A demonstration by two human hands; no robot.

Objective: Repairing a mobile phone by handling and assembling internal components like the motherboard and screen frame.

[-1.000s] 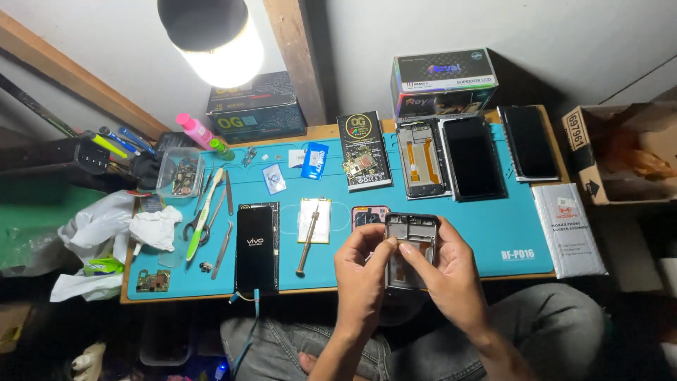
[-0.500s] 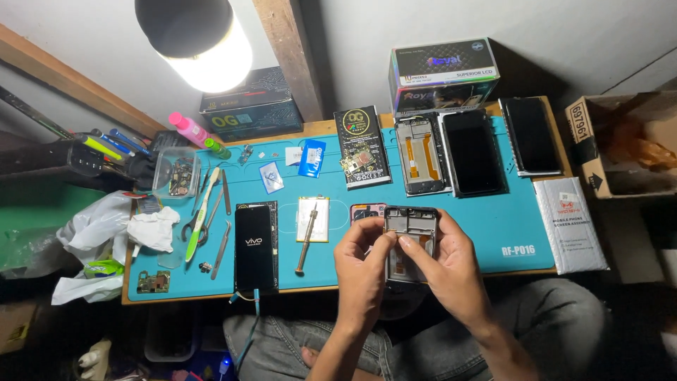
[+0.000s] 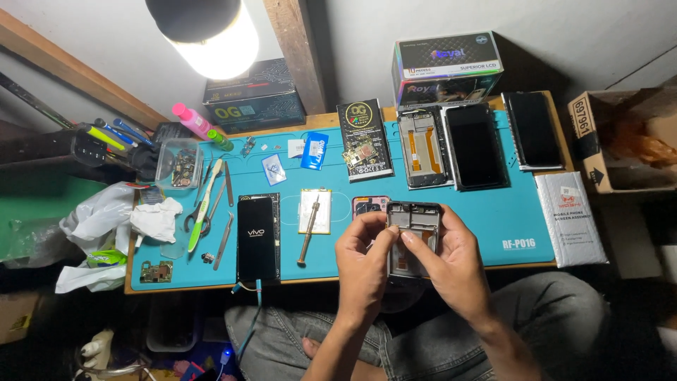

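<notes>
Both my hands hold an opened phone frame (image 3: 414,227) upright over the near edge of the blue work mat (image 3: 493,212). My left hand (image 3: 361,264) grips its left side, thumb and forefinger pinching near the top. My right hand (image 3: 455,264) wraps the right side, its forefinger pressing into the frame's middle. Just behind the frame lies a small pink phone back cover (image 3: 368,205). Left of my hands rest a screwdriver (image 3: 308,234) across a flat battery (image 3: 315,210) and a black phone (image 3: 256,236) with its screen lit.
At the mat's back lie a bare phone chassis (image 3: 422,149), two dark phones (image 3: 477,147), a black packet (image 3: 364,139) and boxes. Tweezers, scissors and a toothbrush (image 3: 204,204) sit at left by a parts tub (image 3: 179,164). A lamp (image 3: 211,32) hangs above.
My hands and the phone frame stay in the same spot; the fingers shift slightly on the frame. The view has tilted a little.
</notes>
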